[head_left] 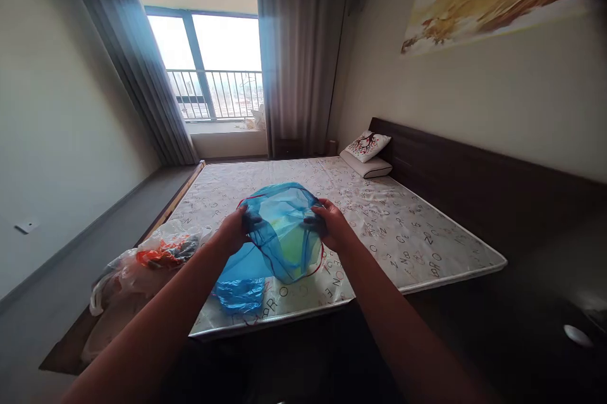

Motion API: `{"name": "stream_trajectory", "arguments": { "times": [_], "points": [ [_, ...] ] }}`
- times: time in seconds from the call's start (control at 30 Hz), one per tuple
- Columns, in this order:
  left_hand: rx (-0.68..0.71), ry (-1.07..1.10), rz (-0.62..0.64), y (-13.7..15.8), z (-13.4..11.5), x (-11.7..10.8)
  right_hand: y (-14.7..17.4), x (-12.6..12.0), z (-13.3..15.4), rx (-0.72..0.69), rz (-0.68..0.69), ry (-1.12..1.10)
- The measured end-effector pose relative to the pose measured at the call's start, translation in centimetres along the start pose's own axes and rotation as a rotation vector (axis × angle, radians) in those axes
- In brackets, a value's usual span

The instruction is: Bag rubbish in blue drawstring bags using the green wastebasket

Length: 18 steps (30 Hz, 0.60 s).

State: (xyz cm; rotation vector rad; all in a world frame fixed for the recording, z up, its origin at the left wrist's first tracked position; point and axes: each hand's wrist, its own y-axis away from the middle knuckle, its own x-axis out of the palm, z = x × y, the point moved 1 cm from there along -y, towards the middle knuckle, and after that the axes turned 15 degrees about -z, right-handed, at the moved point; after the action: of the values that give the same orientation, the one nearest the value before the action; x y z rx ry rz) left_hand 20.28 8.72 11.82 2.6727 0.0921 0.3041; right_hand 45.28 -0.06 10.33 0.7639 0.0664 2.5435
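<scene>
A see-through blue bag (265,202) with a red cord round its edge is stretched between my two hands above the mattress (403,246). My left hand (234,230) grips its left rim, with the fingers showing dark through the blue film. On the opposite side, my right hand (334,224) pinches the right rim with its thumb on the outside. Something pale green (296,246) shows through the bag; whether it lies inside or behind, I cannot tell. Below my left wrist, a crumpled blue plastic sheet or bag (241,295) rests on the mattress.
White plastic bags (128,271) with orange stuff inside are heaped at the bed's left corner. Two pillows (365,154) lie against the dark headboard (450,170). Past the bed are a window (222,43) and grey curtains (303,62).
</scene>
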Motion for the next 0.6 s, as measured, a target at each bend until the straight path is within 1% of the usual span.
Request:
{"name": "stream_trajectory", "arguments": {
  "times": [0.1,0.2,0.3,0.37,0.43,0.47,0.53,0.57,0.6],
  "points": [
    [-0.014,0.007,0.073,0.6,-2.3,3.6,0.9,-0.2,2.7,-0.080,-0.016,-0.008],
    [-0.022,-0.014,0.124,1.1,-4.6,6.8,0.8,-0.8,4.8,-0.158,-0.047,0.047],
    [-0.072,-0.120,0.288,1.7,-6.2,9.0,-0.6,-2.4,5.0,-0.203,-0.019,0.115],
    [-0.102,-0.170,0.383,1.8,-6.4,9.6,-2.0,-4.4,3.7,-0.205,0.030,0.141],
    [-0.086,-0.160,0.416,1.6,-6.1,9.6,-3.2,-7.1,1.2,-0.195,0.028,0.124],
    [-0.072,-0.137,0.414,1.4,-5.8,9.4,-3.5,-8.7,-0.4,-0.196,-0.016,0.102],
    [-0.059,-0.068,0.377,1.0,-5.0,8.7,-3.4,-11.6,-3.8,-0.264,-0.148,0.137],
    [-0.064,-0.025,0.344,0.8,-4.6,8.4,-3.0,-12.7,-5.4,-0.301,-0.180,0.240],
    [-0.075,0.019,0.308,0.7,-4.1,8.1,-2.4,-13.3,-7.0,-0.330,-0.160,0.394]
  ]
}}
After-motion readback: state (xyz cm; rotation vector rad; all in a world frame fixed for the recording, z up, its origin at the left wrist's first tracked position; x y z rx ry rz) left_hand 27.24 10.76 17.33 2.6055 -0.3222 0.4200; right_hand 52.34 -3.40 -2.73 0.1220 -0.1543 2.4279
